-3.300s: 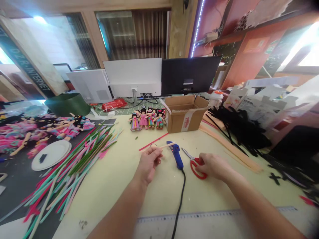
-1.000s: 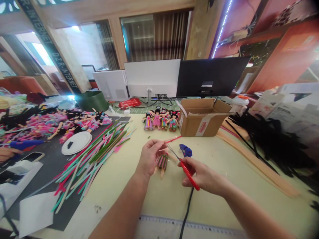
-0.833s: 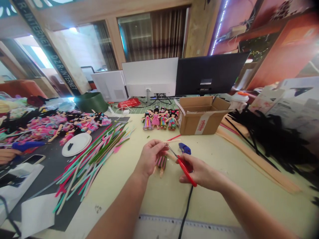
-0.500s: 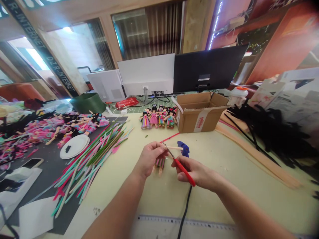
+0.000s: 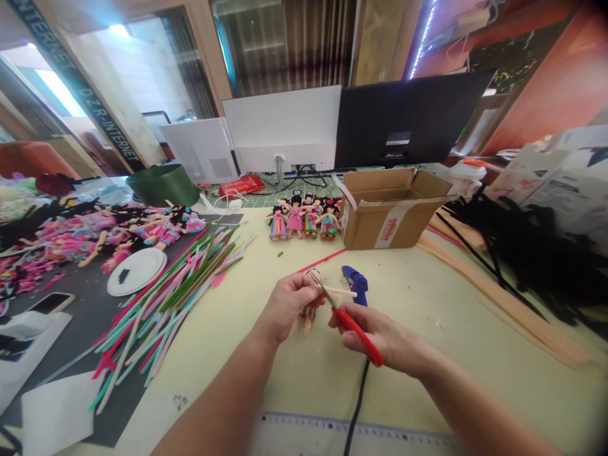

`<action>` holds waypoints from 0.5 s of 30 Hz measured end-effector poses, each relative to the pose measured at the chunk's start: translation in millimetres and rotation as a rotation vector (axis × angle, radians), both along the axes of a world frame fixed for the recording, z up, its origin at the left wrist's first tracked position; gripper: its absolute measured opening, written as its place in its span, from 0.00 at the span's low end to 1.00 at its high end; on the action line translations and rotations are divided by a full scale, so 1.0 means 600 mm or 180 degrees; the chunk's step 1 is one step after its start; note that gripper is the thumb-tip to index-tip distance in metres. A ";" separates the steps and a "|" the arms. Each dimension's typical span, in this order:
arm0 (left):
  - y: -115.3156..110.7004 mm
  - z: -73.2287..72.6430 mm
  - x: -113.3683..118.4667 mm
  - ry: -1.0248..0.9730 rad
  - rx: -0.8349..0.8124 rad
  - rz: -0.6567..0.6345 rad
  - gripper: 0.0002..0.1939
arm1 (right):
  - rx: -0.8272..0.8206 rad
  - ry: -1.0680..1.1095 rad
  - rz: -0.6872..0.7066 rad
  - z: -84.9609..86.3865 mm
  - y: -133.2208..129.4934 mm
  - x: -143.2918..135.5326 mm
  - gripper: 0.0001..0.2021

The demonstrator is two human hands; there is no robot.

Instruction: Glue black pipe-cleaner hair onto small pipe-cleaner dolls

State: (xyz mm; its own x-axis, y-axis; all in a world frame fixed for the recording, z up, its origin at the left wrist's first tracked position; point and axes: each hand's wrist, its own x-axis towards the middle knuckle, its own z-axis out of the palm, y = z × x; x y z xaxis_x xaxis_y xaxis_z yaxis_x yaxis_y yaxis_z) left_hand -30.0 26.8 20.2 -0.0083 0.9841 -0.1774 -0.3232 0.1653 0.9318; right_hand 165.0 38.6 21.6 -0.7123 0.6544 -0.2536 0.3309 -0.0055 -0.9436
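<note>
The scissors [image 5: 355, 330] are being held by the right hand [image 5: 387, 339], and the red handles are being hugged by its fingers. The blades [image 5: 325, 292] are being pointed up and to the left, right by the fingertips of the left hand [image 5: 287, 306]. A pale stick [image 5: 342, 292] is being pinched by the thumb and fingers of the left hand, and its free end is being poked out to the right. The stick is being crossed by the blades, but it cannot be told if it is being cut.

Just under the left hand, a doll [image 5: 308, 320] is being partly hidden by it; only some skirt and a leg are being shown. It cannot be told if the doll is being held too, or is being borne by the table [image 5: 408, 380].

Just past the right hand, a blue glue gun [image 5: 357, 285] is being partly covered. Its black cord [image 5: 360, 402] is being led toward the near edge, across the ruler [image 5: 304, 421]. Behind the left hand, a red stick [image 5: 323, 260] is being pointed at the open box [image 5: 370, 228]. Beside the box, more dolls [image 5: 295, 220] are being grouped close together.
</note>
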 end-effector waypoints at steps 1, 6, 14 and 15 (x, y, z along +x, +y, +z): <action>-0.001 0.000 0.000 0.0018 0.0001 -0.0006 0.09 | 0.0000 -0.0021 -0.0008 -0.001 -0.001 0.000 0.21; -0.003 0.000 0.000 0.0172 0.0055 -0.0073 0.07 | 0.0126 -0.0111 -0.0041 0.001 -0.006 -0.004 0.16; -0.006 -0.005 0.005 0.0300 0.0064 -0.0132 0.05 | 0.0218 -0.0557 -0.0227 0.005 -0.016 -0.017 0.10; -0.006 -0.005 0.006 0.0280 0.0039 -0.0115 0.05 | 0.0231 -0.0631 -0.0289 0.004 -0.017 -0.018 0.11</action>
State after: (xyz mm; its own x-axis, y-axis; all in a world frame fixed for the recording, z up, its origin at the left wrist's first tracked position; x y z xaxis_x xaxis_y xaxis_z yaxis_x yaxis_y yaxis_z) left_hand -26.5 23.3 17.2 0.0122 0.9861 -0.1656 -0.2342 0.1638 0.9583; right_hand 154.5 28.4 23.7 -0.5905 0.7352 -0.3327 0.5112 0.0217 -0.8592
